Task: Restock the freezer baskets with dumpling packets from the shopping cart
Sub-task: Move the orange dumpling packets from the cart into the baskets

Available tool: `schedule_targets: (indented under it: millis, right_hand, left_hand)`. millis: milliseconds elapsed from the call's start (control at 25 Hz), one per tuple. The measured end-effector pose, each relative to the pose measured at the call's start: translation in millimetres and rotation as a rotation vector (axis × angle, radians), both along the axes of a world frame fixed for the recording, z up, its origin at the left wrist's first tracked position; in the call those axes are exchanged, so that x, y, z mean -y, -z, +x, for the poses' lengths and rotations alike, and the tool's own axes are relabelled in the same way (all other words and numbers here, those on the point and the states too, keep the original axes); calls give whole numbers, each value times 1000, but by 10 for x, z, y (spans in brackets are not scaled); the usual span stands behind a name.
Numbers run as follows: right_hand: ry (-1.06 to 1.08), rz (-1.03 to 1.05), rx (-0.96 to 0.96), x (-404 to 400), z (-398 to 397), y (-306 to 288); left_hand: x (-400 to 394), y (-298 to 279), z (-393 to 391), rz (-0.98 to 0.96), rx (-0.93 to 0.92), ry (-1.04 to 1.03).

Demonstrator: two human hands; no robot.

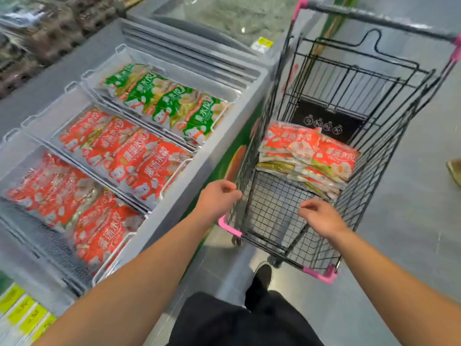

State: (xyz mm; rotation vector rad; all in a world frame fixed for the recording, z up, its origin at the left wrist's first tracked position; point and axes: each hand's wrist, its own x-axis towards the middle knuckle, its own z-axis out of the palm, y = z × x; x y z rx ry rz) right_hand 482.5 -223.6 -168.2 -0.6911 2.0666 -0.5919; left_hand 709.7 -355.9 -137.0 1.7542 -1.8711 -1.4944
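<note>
A black wire shopping cart (389, 156) with pink corners stands to the right of the open freezer (219, 156). A stack of red dumpling packets (306, 153) lies in the cart's far half. My left hand (219, 198) hovers at the cart's near left rim with its fingers loosely curled and holds nothing. My right hand (321, 218) hangs over the cart's bare near half, also without a packet. In the freezer, the far white wire basket holds green packets (164, 103). The middle basket (124, 156) and the near basket (67, 206) hold red ones.
A second freezer with a glass lid (212, 18) stands behind the open one. Dark egg cartons (37, 33) fill shelves at the top left. Yellow price labels (22, 313) line the freezer's near edge. Another person's shoe (455, 171) shows at the right edge.
</note>
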Motion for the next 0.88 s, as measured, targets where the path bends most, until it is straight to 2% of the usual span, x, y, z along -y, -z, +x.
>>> schedule_targets:
  millis: [320, 440, 680, 880]
  right_hand:
    - [98, 43, 100, 98, -577, 213]
    - [185, 62, 102, 274, -721, 296]
    - [380, 74, 84, 734, -890, 375]
    - [465, 104, 93, 1087, -1232, 608]
  left_hand:
    - [181, 164, -729, 62, 60, 137]
    - [489, 305, -975, 124, 70, 169]
    - [1260, 571, -1577, 170, 71, 381]
    - [1702, 881, -2133, 240, 67, 382]
